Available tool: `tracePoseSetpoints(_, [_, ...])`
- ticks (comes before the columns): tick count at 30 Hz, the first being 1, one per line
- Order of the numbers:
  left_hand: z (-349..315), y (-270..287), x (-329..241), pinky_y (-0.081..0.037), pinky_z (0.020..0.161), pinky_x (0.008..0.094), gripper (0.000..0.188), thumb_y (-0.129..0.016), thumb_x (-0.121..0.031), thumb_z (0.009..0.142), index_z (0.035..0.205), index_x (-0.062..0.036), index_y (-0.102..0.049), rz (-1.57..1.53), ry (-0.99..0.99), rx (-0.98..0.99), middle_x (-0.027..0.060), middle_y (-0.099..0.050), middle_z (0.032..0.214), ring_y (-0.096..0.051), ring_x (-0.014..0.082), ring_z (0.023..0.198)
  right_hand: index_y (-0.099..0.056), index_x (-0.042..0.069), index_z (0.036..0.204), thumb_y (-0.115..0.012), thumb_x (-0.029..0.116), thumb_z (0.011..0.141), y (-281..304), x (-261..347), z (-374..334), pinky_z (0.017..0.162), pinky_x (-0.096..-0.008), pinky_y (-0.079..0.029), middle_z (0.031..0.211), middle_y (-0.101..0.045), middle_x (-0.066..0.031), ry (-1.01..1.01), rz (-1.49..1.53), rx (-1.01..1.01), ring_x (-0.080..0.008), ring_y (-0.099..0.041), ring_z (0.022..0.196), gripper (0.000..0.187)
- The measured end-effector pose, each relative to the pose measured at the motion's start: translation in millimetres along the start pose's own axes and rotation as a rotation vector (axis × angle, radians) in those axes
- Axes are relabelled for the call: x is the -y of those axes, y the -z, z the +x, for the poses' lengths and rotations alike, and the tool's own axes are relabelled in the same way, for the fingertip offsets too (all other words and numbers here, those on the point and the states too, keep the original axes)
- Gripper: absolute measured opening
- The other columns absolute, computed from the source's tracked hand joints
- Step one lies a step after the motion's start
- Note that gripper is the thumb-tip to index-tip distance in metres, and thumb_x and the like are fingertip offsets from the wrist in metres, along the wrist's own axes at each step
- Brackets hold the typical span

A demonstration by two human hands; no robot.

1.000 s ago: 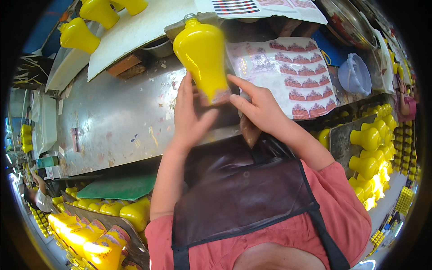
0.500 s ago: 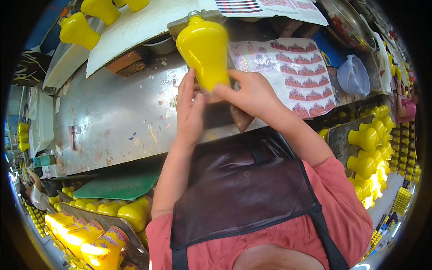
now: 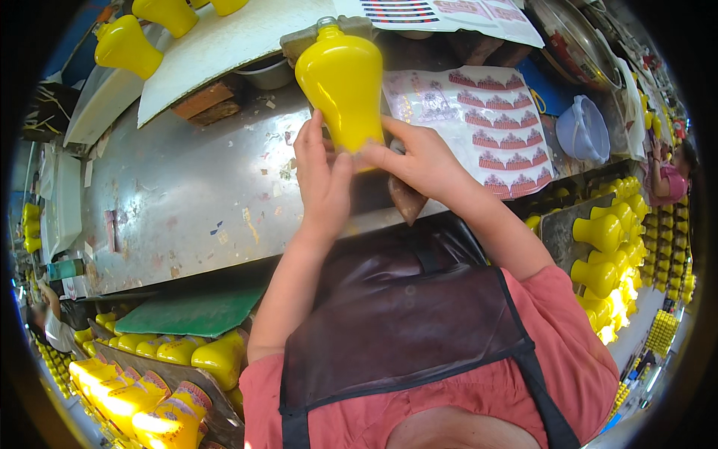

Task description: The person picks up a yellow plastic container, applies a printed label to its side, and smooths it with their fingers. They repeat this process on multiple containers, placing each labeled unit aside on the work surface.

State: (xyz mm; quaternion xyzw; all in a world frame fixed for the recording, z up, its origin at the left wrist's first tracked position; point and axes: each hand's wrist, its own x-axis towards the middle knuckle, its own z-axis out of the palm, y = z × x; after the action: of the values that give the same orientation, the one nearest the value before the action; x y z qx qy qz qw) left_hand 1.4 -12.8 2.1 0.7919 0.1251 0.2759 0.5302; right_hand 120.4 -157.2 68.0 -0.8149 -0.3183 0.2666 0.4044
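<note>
A glossy yellow vase-shaped bottle [image 3: 340,78] lies with its threaded neck pointing away from me, its shoulder against a grey block [image 3: 299,43]. My left hand [image 3: 321,168] presses its fingers along the left side of the bottle's narrow end. On the other side, my right hand [image 3: 415,153] holds the same end, index finger along the side and thumb over the edge. Both thumbs almost meet there. Between them shows a thin pale pinkish film, partly hidden. Just below my right hand hangs a brown pointed piece [image 3: 406,200], its kind unclear.
Right of the bottle lies a sheet of red-and-purple decals [image 3: 508,135], with a lilac bucket [image 3: 582,129] beyond. A white board [image 3: 224,45] rests on bricks [image 3: 206,101] over the metal table [image 3: 179,187]. Yellow bottles fill racks on both sides; a green board [image 3: 191,308] lies lower left.
The thumbs have drawn closer together over the bottle's narrow end, and my left hand has shifted slightly right. The bottle stays against the block; the whole view has shifted a little.
</note>
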Motion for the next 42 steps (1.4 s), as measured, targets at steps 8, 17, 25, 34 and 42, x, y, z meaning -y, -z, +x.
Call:
tracePoseSetpoints(8, [1, -5, -3, -0.043, 0.098, 0.0341, 0.066, -0.055, -0.019, 0.099, 0.157, 0.0001, -0.03, 0.039, 0.05, -0.03, 0.0152, -0.04, 0.145, -0.047, 0.0219, 0.105, -0.059, 0.005, 0.135, -0.061, 0.044, 0.095, -7, 6, -2, 0.083, -0.0477, -0.053, 0.1, -0.072, -0.0243, -0.055, -0.096, -0.017, -0.0436, -0.069, 0.093, 0.056])
tracePoseSetpoints(17, [0, -7, -16, -0.044, 0.095, 0.0317, 0.067, -0.059, -0.021, 0.098, 0.157, -0.0024, -0.034, -0.004, 0.1, -0.07, 0.0128, -0.045, 0.145, -0.05, 0.0185, 0.104, -0.047, 0.007, 0.148, -0.054, 0.038, 0.1, -6, -12, -2, 0.086, -0.0502, -0.052, 0.104, -0.071, -0.0283, 0.033, 0.0, -0.044, -0.0465, -0.068, 0.097, 0.058])
tracePoseSetpoints(25, [-3, 1, -3, -0.043, 0.098, 0.0342, 0.06, -0.05, -0.021, 0.103, 0.158, -0.0026, -0.034, 0.149, -0.051, -0.017, 0.0162, -0.038, 0.151, -0.048, 0.0217, 0.11, -0.054, 0.007, 0.143, -0.062, 0.039, 0.098, -6, -19, 2, 0.084, -0.042, -0.054, 0.105, -0.073, -0.0241, 0.051, 0.167, 0.043, -0.0382, -0.072, 0.094, 0.056])
tracePoseSetpoints(34, [-1, -6, -2, -0.043, 0.097, 0.0361, 0.061, -0.052, -0.016, 0.101, 0.156, -0.0011, -0.03, 0.234, -0.014, -0.038, 0.0179, -0.038, 0.147, -0.046, 0.0233, 0.107, -0.052, 0.007, 0.145, -0.063, 0.039, 0.097, -3, -14, -2, 0.086, -0.0426, -0.054, 0.109, -0.072, -0.0242, 0.039, 0.121, 0.055, -0.0389, -0.071, 0.099, 0.059])
tracePoseSetpoints(42, [-3, -6, -7, -0.044, 0.097, 0.0344, 0.06, -0.051, -0.014, 0.102, 0.157, -0.0016, -0.031, 0.102, 0.033, -0.04, 0.0157, -0.039, 0.149, -0.048, 0.0213, 0.103, -0.051, 0.008, 0.146, -0.064, 0.041, 0.096, -7, -13, -2, 0.082, -0.0423, -0.055, 0.102, -0.073, -0.0235, 0.059, 0.106, 0.013, -0.0374, -0.073, 0.092, 0.061])
